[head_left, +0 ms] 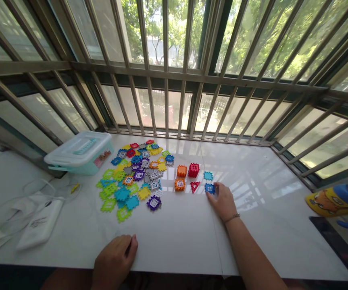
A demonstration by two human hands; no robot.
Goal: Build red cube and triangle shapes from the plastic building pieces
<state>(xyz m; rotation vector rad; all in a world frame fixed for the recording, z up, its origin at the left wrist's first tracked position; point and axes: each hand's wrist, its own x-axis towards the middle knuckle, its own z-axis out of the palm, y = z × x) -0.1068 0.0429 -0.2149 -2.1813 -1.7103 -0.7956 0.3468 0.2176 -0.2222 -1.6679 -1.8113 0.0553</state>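
Note:
My right hand [224, 201] reaches out over the white sill and pinches a small blue window tile [209, 188] lying flat. Next to it lie a teal tile [208, 175], a red triangle piece [194, 185], a red cube [193, 170] and two orange cubes [181, 171] [180, 185]. A spread of several flat coloured tiles [133, 177] covers the sill to the left. My left hand [115, 259] rests curled in a loose fist at the near edge of the sill, with nothing visible in it.
A pale teal plastic box with a white lid [81, 152] stands at the back left. A white power bank [40, 223] with cables lies at the left. A yellow and blue object [337, 199] sits at the right edge. Window bars [166, 76] close the far side.

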